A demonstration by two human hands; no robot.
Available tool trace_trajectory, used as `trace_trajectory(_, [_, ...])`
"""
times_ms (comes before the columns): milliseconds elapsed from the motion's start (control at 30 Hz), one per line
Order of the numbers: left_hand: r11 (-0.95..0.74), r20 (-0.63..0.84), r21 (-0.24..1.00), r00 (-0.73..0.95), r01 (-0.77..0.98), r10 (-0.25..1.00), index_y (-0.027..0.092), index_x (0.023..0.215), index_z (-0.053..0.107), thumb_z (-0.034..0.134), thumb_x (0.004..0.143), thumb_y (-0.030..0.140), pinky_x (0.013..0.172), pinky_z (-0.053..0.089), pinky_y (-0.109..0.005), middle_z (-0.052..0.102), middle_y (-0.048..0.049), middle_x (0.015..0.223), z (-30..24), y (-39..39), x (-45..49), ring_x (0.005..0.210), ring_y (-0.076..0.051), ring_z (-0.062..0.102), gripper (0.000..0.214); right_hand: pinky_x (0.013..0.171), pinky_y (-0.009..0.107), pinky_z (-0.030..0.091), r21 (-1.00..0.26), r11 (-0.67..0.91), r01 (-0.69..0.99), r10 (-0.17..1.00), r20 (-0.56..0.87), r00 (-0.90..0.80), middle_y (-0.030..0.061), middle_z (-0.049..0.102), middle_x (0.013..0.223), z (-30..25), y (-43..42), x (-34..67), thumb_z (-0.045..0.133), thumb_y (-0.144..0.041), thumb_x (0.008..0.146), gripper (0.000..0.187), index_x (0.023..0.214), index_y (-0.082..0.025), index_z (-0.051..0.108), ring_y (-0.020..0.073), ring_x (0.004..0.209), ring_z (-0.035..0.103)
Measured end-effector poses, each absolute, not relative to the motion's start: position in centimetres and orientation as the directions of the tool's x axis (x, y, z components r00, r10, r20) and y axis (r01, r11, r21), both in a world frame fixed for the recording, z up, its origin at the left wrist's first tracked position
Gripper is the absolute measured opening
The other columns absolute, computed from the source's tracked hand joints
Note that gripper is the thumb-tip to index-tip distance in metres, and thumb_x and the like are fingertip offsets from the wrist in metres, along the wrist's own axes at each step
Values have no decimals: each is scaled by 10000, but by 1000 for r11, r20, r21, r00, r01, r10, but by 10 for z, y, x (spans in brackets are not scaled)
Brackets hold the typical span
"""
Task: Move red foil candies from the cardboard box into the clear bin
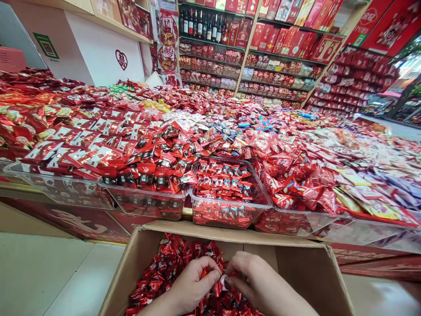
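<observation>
A cardboard box [312,267] stands in front of me, partly filled with red foil-wrapped candies [154,281]. Both my hands are inside it, close together over the pile. My left hand [194,285] has thumb and forefinger pinched at one side of a red wrapped candy [217,288]. From the other side, my right hand [255,278] curls its fingers at the same candy, fingertips bent down and partly hidden. Just beyond the box is a clear plastic bin [230,204] of small red and blue wrapped candies.
Clear bins of dark brown-and-red candies [158,175], white-and-red packets [72,151] and larger red packets [296,180] line the counter edge. Shelves [213,44] with bottles and red boxes rise behind. Pale floor tiles [59,272] lie left of the box.
</observation>
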State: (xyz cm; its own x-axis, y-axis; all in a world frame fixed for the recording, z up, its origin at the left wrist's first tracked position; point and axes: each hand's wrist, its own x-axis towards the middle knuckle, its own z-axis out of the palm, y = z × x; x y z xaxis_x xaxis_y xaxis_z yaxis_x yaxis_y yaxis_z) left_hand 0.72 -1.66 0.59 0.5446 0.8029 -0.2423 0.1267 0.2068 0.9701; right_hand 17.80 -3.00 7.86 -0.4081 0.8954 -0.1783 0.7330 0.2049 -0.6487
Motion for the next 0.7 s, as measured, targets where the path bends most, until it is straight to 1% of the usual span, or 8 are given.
trace_trajectory(167, [323, -303, 943, 587, 73, 751, 142, 722, 469, 452, 746, 341, 428, 283, -165, 484, 53, 518, 6, -20, 7, 431, -47, 348, 201, 610, 207, 367, -500, 402, 767, 905, 89, -417, 25, 591, 735, 163, 20, 190, 399, -264, 766, 197, 788, -185, 579, 108, 664, 502])
trace_trajectory(200, [332, -305, 941, 593, 65, 745, 144, 720, 465, 454, 744, 342, 427, 288, -166, 499, 47, 522, 5, -20, 7, 427, -47, 351, 199, 598, 210, 366, -454, 420, 786, 901, 101, -423, 23, 595, 731, 172, 37, 190, 402, -267, 761, 204, 785, -183, 586, 107, 651, 504])
trace_trajectory(267, [317, -290, 947, 581, 58, 760, 146, 724, 466, 462, 739, 344, 429, 297, -169, 509, 44, 530, 0, -19, 7, 426, -48, 360, 199, 560, 205, 359, -372, 447, 814, 883, 36, -468, 13, 604, 701, 180, 71, 186, 424, -273, 738, 203, 769, -184, 604, 103, 615, 507])
trace_trajectory(367, [279, -261, 959, 540, 50, 800, 145, 737, 473, 453, 742, 362, 430, 304, -174, 515, 41, 537, -6, -17, 6, 426, -50, 372, 218, 506, 197, 347, -255, 468, 846, 829, -205, -520, 4, 614, 666, 171, 112, 171, 513, -296, 651, 198, 782, -198, 625, 109, 585, 518])
trace_trajectory(433, [268, -258, 962, 514, 57, 818, 144, 740, 477, 442, 747, 370, 423, 299, -173, 517, 40, 545, -9, -15, 6, 422, -48, 372, 228, 481, 200, 341, -147, 471, 870, 807, -326, -492, 15, 620, 670, 161, 127, 159, 561, -311, 589, 242, 790, -197, 630, 127, 592, 529])
trace_trajectory(567, [284, -288, 955, 474, 82, 832, 145, 754, 475, 440, 744, 373, 405, 282, -172, 514, 41, 544, -13, -16, 6, 407, -46, 362, 232, 470, 216, 348, 62, 456, 888, 814, -433, -387, 65, 628, 768, 153, 131, 141, 603, -348, 524, 335, 804, -166, 627, 172, 655, 548])
trace_trajectory(633, [295, -303, 951, 462, 93, 833, 147, 753, 472, 439, 740, 380, 402, 279, -175, 516, 40, 545, -14, -16, 6, 403, -47, 356, 236, 481, 221, 357, 105, 461, 881, 799, -481, -361, 78, 624, 817, 153, 128, 137, 602, -341, 530, 353, 832, -160, 621, 179, 675, 552])
trace_trajectory(700, [300, -313, 948, 457, 104, 833, 149, 754, 472, 438, 735, 389, 403, 276, -177, 515, 40, 546, -14, -15, 7, 404, -49, 353, 243, 485, 216, 358, 87, 487, 869, 764, -525, -376, 73, 624, 828, 152, 126, 137, 574, -310, 567, 311, 837, -161, 621, 169, 674, 552])
